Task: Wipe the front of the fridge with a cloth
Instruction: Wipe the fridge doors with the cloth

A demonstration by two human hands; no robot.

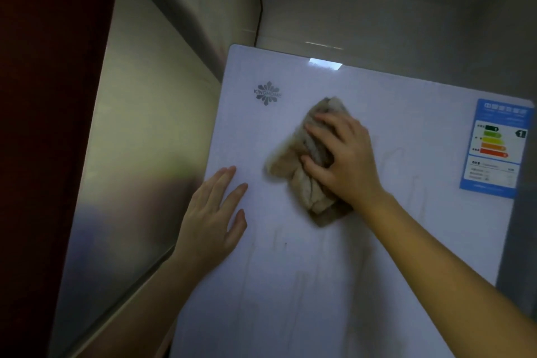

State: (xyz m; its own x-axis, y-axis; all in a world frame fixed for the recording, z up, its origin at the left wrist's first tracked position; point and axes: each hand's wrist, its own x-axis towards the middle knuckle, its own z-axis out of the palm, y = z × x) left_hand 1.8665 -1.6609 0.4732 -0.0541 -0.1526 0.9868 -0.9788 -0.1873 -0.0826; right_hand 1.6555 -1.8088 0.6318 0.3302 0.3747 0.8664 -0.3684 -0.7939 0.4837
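Observation:
The white fridge door (290,285) fills the middle of the view, with a grey logo near its upper left corner. A crumpled beige cloth (293,154) lies against the upper part of the door. My right hand (345,160) presses on it, fingers bent into the folds and thumb hooked round its lower bunch. My left hand (215,218) rests flat on the door near its left edge, fingers straight, apart from the cloth. Faint vertical streaks show on the door below and to the right of the cloth.
A blue energy label (498,148) is stuck at the door's upper right. A shiny tiled wall (136,139) stands close on the left, with a dark red panel (43,125) beyond it. Grey wall rises above the fridge top.

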